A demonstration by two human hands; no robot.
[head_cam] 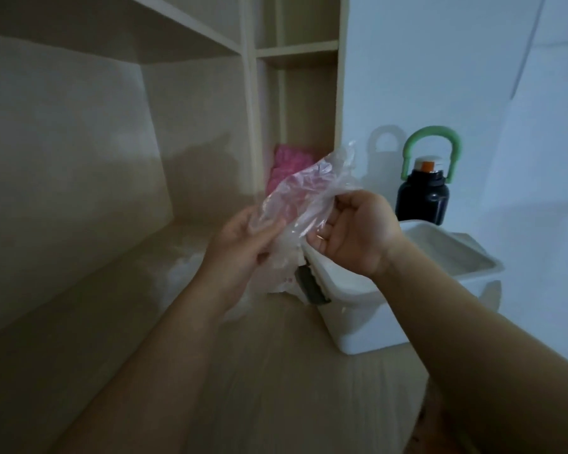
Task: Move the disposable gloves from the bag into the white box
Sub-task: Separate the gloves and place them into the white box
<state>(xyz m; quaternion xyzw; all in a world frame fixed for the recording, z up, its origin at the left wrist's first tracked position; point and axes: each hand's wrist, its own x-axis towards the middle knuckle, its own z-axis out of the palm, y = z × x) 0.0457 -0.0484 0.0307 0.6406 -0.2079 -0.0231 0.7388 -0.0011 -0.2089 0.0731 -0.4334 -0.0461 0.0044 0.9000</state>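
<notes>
Head view. A thin, clear disposable glove was held in the air between both hands, above the far part of the counter and just left of the white box. The left hand had its fingers curled, thumb and fingertips pinching the glove's lower left edge. The right hand was closed into a loose fist, gripping the glove's right side, with the film bunched and rising above the knuckles. The glove was crumpled and partly stretched between the two grips, and it was not inside the box. A crumpled clear bag lay on the counter below the hands, near the back edge, touching or just beside the box's left wall; its contents could not be told. The open-topped box stood toward the counter's right edge; a dark part at its left rim was too blurred to identify. A black bottle with a green loop handle stood upright behind the box, near the far right corner by the white wall. A pink item lay in the narrow shelf compartment behind the glove.
</notes>
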